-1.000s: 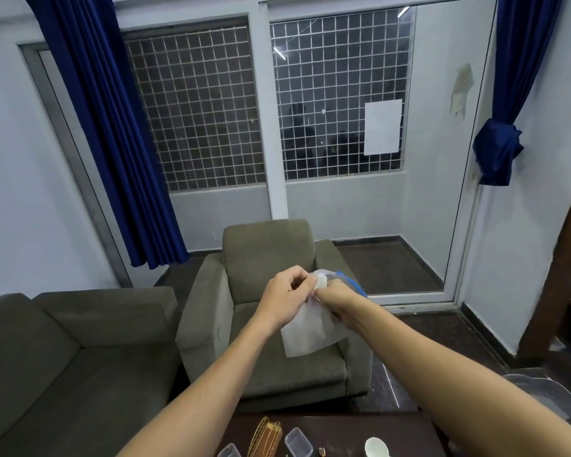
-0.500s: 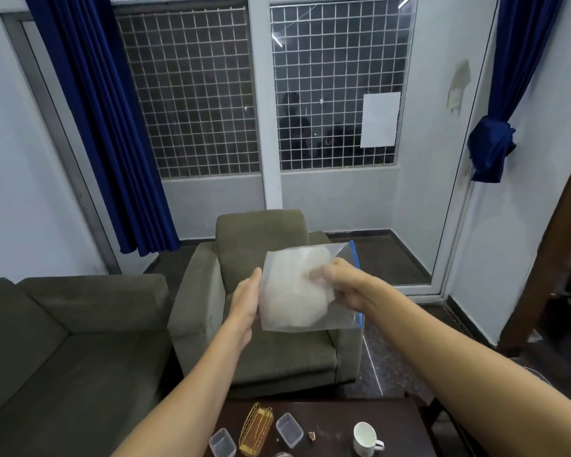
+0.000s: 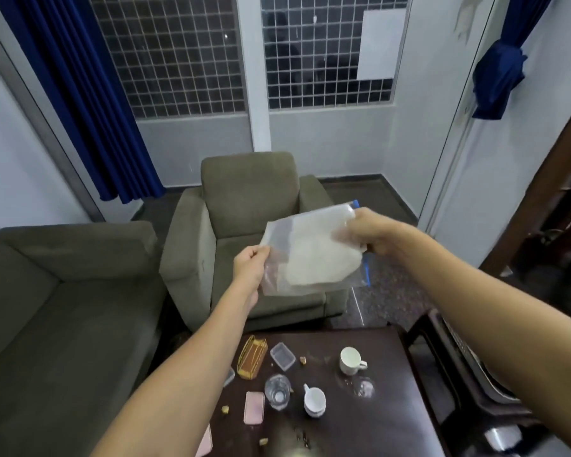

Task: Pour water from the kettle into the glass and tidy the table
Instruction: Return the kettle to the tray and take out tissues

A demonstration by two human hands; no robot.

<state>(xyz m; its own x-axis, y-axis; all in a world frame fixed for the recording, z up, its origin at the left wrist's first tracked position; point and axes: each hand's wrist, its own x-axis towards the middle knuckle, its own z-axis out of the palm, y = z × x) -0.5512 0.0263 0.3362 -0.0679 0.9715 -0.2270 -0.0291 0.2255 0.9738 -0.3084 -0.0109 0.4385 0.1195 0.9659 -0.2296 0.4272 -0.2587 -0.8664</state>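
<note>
Your hands are apart, left hand (image 3: 249, 265) pinching one corner of a zip-lock bag (image 3: 312, 252) and right hand (image 3: 365, 230) clamped on the opposite corner, stretching it out above the desk (image 3: 376, 407). Its long axis runs left to right, tilted up rightward. The glass (image 3: 277, 390) stands upright on the desk with water in it, so pouring looks done; cups, containers and crumbs still await tidying.

Glossy table (image 3: 386, 423); seemingly plastic bag (image 3: 310, 255).
</note>
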